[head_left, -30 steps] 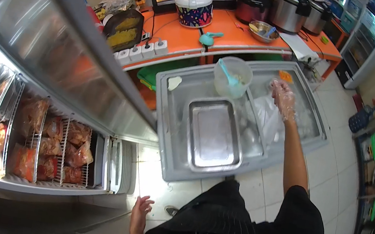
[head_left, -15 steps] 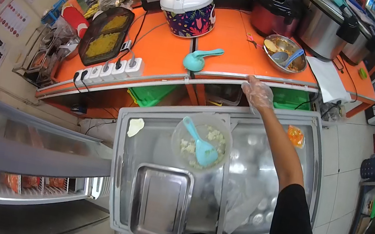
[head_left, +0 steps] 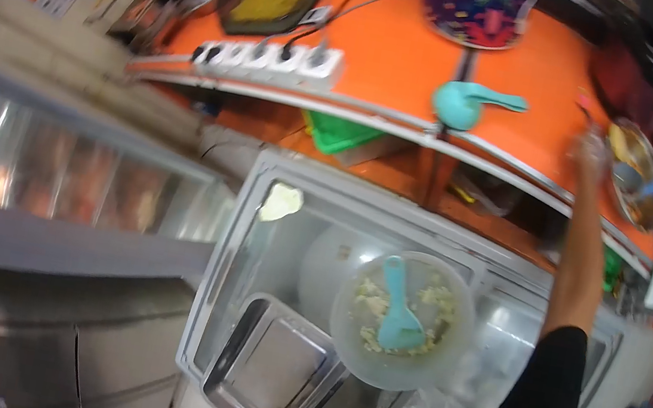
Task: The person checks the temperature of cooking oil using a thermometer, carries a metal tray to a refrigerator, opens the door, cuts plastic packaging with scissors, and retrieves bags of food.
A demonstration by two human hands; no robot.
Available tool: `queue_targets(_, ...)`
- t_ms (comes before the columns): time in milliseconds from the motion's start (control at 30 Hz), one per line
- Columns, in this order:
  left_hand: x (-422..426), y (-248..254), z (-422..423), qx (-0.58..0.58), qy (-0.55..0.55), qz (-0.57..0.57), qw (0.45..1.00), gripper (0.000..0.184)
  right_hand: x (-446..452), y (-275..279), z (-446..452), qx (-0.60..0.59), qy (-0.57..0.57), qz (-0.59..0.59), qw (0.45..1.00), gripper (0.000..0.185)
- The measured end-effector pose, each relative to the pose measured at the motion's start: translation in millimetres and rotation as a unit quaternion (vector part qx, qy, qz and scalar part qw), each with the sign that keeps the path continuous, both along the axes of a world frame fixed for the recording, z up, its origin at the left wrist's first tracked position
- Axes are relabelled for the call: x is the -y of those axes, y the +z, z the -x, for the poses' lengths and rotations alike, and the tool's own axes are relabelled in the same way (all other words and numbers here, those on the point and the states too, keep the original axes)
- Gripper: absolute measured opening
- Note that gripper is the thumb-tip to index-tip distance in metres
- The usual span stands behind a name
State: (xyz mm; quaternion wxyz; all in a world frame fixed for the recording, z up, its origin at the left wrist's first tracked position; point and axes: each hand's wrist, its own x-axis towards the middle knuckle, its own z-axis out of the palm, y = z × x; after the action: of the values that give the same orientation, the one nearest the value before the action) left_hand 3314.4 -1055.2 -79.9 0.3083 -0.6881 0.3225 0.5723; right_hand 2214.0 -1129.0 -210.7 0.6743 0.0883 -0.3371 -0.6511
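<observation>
My right hand, in a clear plastic glove, reaches over the orange counter. It is smeared by motion, so its fingers and anything in them cannot be made out. Just beyond the fingertips lies a small pink-handled item, probably scissors; whether they touch is unclear. Close by on the right stands a metal bowl of food holding a ladle and a blue-handled utensil. Below, on the glass-topped freezer, a round plastic tub contains scraps of rice and a turquoise rice paddle. My left hand is out of view.
A turquoise scoop lies on the counter near a floral rice cooker. A power strip runs along the edge, cables attached. A steel tray rests on the freezer; a lit display case stands left.
The view has swung right and closer to the counter. My right hand has moved from the counter's front edge inward, beside the metal bowl and the pink-handled item.
</observation>
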Motion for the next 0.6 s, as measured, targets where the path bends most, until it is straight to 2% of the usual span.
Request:
queue_targets(33,-9,5,-3,0.001,0.004,-0.017,1.000,0.050,-3,1,8,0.112,0.033,0.005,0.993,0.020)
queue_targets(67,-17,7,-6,0.002,0.005,-0.034,0.999,0.050,-6,-2,21,0.163,0.057,-0.006,0.985,0.021)
queue_targets(200,-52,17,-14,-0.015,0.015,-0.098,0.995,0.051,-15,-24,71,0.159,0.126,-0.083,0.976,0.030)
queue_targets(233,-57,21,-12,-0.020,0.015,-0.111,0.993,0.051,-27,-125,176,0.084,0.027,0.005,0.996,0.028)
queue_targets(267,-66,18,-17,-0.030,0.014,-0.126,0.991,0.051,-29,-63,122,0.082,0.049,-0.088,0.992,0.026)
queue_targets(333,-71,17,-17,-0.047,0.018,-0.145,0.988,0.051,-3,-18,60,-0.038,-0.055,-0.222,0.973,0.023)
queue_targets(400,-75,13,-16,-0.065,0.025,-0.153,0.986,0.051,14,21,3,-0.170,-0.129,-0.358,0.909,0.022)
queue_targets(533,-75,4,-20,-0.100,0.020,-0.152,0.983,0.052,24,90,-82,-0.287,-0.137,-0.479,0.818,0.025)
queue_targets(600,-77,-1,-21,-0.123,0.017,-0.141,0.982,0.052,31,90,-69,-0.365,-0.200,-0.523,0.744,0.031)
